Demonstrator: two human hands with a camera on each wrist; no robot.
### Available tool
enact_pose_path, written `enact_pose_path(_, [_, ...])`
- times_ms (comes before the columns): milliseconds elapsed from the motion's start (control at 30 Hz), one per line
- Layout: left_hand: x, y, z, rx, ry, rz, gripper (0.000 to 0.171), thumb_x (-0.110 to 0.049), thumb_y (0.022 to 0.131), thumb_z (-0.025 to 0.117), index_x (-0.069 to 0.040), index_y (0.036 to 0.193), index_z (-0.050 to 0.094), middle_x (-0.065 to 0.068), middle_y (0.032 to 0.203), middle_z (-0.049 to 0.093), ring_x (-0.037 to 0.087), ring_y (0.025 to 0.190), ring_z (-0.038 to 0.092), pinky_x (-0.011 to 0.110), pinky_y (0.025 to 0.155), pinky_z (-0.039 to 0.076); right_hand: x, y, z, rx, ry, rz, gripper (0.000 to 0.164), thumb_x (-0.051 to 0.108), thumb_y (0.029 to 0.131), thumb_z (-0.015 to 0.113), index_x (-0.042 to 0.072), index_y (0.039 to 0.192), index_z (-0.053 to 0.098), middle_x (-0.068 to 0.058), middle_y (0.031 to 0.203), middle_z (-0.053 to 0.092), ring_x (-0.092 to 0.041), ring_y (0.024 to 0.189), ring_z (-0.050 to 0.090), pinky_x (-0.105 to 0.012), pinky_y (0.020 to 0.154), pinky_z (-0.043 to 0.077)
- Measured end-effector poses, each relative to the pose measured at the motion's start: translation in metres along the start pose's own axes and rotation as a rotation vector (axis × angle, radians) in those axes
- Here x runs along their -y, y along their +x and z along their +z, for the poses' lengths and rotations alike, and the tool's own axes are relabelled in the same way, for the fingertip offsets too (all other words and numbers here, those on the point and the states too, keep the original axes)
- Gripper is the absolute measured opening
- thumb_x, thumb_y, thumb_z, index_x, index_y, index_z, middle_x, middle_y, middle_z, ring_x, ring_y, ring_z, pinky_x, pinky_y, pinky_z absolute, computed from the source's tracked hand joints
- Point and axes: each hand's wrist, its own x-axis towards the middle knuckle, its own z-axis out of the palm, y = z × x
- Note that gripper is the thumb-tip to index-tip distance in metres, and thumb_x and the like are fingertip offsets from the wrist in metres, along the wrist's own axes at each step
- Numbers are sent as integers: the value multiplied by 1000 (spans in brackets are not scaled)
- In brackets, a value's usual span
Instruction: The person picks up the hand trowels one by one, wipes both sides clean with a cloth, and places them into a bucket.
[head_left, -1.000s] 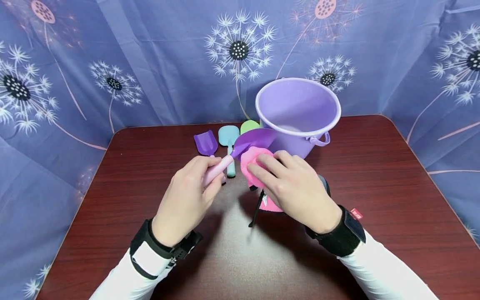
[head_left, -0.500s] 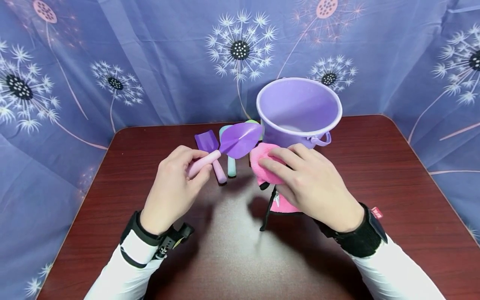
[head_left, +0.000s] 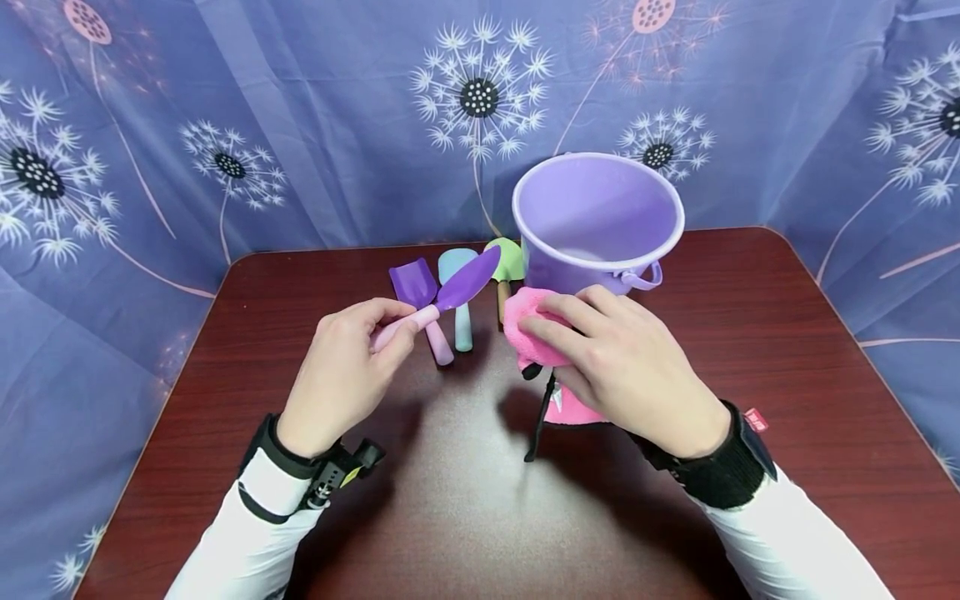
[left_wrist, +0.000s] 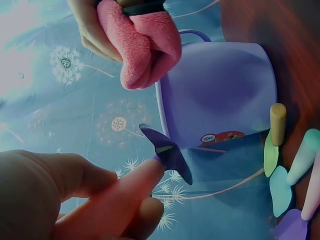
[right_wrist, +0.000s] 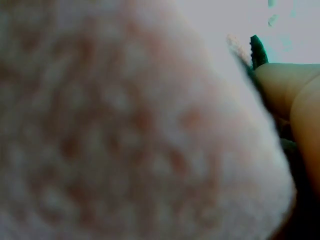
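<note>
The trowel (head_left: pixel 467 282) has moved left, clear of the cloth (head_left: pixel 528 307) and bucket (head_left: pixel 564 275), its blade now nearly edge-on. It looks light and stiff, probably smooth, best held by its pink handle, where the left hand (head_left: pixel 345 367) pinches it above the bench (head_left: pixel 750 325). The right hand (head_left: pixel 637 367) grips the seemingly soft cloth, just beyond the blade.

the purple pointed plastic trowel (head_left: pixel 450 296) had a pale pink handle, the pink fuzzy cloth item (head_left: pixel 534 329) black edging. the lavender round plastic bucket (head_left: pixel 562 273) had a paler rim, the reddish-brown wood-look worktop (head_left: pixel 480 517) showed darker grain, and the blue fabric backdrop (head_left: pixel 337 83) bore white, black-centred dandelions (head_left: pixel 478 98) and pink ones.
</note>
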Motion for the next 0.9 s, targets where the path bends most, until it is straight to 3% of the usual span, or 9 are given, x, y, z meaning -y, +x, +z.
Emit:
enact_pose_path(233, [0,-1,-2,85,-56,-41,15,-22,102,72,-14,113,79,-4,66,49,13,57,41,32,52,35,2,1,8,-2,21,-53,50,16,87,84,11,135,72,-9,131,68,-32,94,57,-42,79,49])
enact_pose_path(467, [-2,-1,-4,162,-125,-57,17,-21,105,66,-16,114,79,-8,87,72,15,64,49,31,59,41,8,3,15,-12,16,-88,40,23,99,76,14,138,71,-7,134,68,-31,98,57,-40,74,50])
enact_pose_path(567, [-4,-1,-4,200,-145,-65,16,-21,106,65,-19,112,80,-10,91,74,14,63,50,31,59,42,11,5,17,-40,3,-105,39,24,101,74,14,138,70,-7,134,67,-31,97,58,-39,72,49])
enact_pose_path(733, [-5,-2,-5,248,-180,-51,14,-19,105,66,-22,106,79,-10,83,71,12,60,50,30,55,40,11,6,20,-52,-23,-96,41,18,99,74,13,139,68,-7,130,65,-32,96,57,-39,72,49])
enact_pose_path(900, [-6,-2,-5,271,-201,-19,9,-23,99,75,-24,108,79,-10,88,72,11,68,57,29,59,45,7,5,24,-69,-43,-53,45,12,93,77,12,138,68,-9,130,65,-33,97,58,-41,76,51])
